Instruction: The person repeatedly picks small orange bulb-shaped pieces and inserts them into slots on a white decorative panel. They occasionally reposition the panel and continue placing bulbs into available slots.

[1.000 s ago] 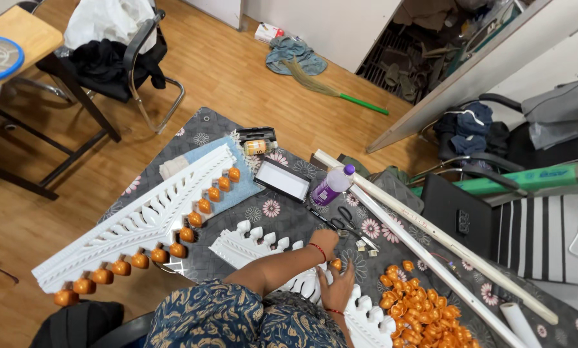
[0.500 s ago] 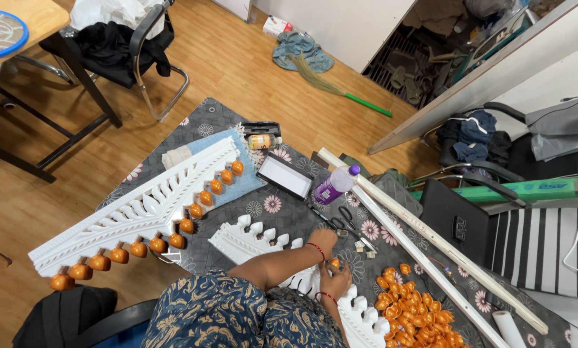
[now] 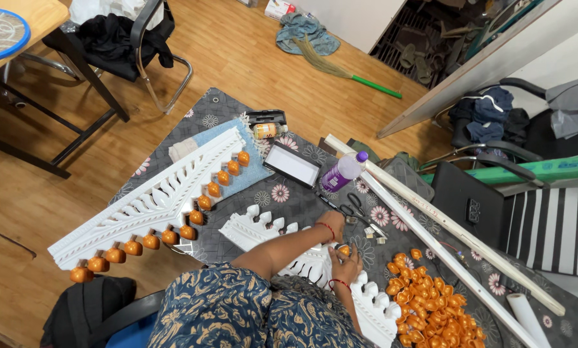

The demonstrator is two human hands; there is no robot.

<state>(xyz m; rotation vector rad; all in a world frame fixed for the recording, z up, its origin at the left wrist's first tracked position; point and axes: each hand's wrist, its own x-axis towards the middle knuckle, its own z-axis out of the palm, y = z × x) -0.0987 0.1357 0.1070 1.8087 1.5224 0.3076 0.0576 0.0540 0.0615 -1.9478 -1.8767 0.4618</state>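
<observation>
We see one orange bead (image 3: 344, 250) at lower centre of the frame, pinched between both hands, right over the white scalloped trim piece (image 3: 314, 267) that runs from centre down to the lower right. Left hand (image 3: 332, 237) is closed, fingers curled onto the bead from the upper left side. Right hand (image 3: 344, 265) is closed too, fingertips gripping the bead from below. Both wrists carry a red thread band, so two bands. One trim piece under the hands, no beads fixed on the visible scallops apart from the one being held.

Just right of the hands, one loose pile of orange beads (image 3: 430, 303), too many and too overlapped to count. Left of centre lies one long white carved panel (image 3: 150, 200) set diagonally, with eleven orange beads along its lower edge, from lower left up to centre. It partly rests on one light blue cloth (image 3: 253, 167).

Above the hands: one pair of scissors (image 3: 352, 209), one purple bottle (image 3: 341, 173) lying tilted, one flat white tray with dark rim (image 3: 292, 164), one small jar (image 3: 266, 131) beside a black case. Two long white rods (image 3: 443, 222) cross diagonally at right. Everything sits on one dark floral mat (image 3: 205, 116) over wood floor. Upper centre: one broom with green handle (image 3: 347, 71).
</observation>
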